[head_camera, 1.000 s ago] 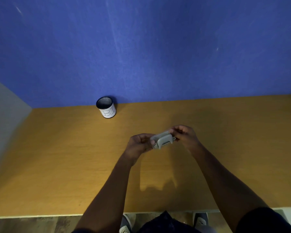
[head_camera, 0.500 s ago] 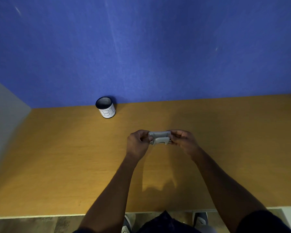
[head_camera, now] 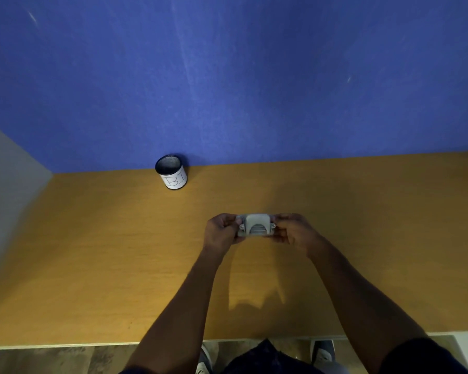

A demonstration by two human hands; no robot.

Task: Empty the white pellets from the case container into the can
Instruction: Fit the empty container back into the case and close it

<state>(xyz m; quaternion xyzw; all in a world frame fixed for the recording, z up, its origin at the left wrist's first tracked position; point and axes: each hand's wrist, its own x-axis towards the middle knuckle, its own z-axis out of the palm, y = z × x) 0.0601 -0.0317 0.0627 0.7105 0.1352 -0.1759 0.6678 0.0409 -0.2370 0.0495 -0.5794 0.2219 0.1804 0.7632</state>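
Note:
A small grey case container point(head_camera: 256, 225) with a latch on its front hangs level above the middle of the wooden table point(head_camera: 92, 265). My left hand point(head_camera: 219, 233) grips its left end and my right hand point(head_camera: 292, 231) grips its right end. The case looks closed and no pellets show. The can point(head_camera: 171, 171), dark inside with a white label marked "B1", stands upright at the back of the table against the blue wall, well to the left of the case.
A blue wall point(head_camera: 227, 76) rises behind the table and a grey side panel point(head_camera: 8, 190) closes its left end. The table's front edge point(head_camera: 92, 345) runs along the bottom, with floor and shoes below it.
The case was tilted a second ago; both hands have levelled it and turned its latch side towards me. The hands sit slightly further forward. The can has not moved.

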